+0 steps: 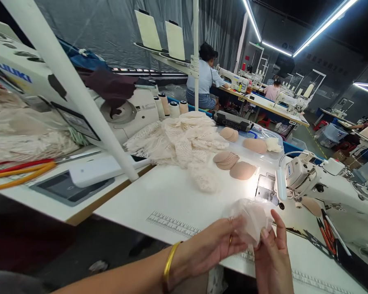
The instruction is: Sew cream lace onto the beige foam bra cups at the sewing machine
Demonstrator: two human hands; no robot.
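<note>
A sheer whitish fabric piece (251,220), with a pinkish tone showing through, is held up between both hands in front of the sewing machine (300,171). My left hand (211,245), below a gold bangle (171,261), grips its left side, with the fingertips partly hidden by the cloth. The thumb and fingers of my right hand (272,253) pinch its lower right edge. Beyond the cloth, lit by the machine's lamp (281,184), are a stack of beige oval pads (225,160) and a single beige pad (243,170).
Cream lace (178,139) is heaped on the white table (125,208). More beige pads (254,145) lie at the back. Orange-handled scissors (328,234) rest at the right. A slanting white pole (70,90) crosses the left side. A person (205,77) sits at another machine.
</note>
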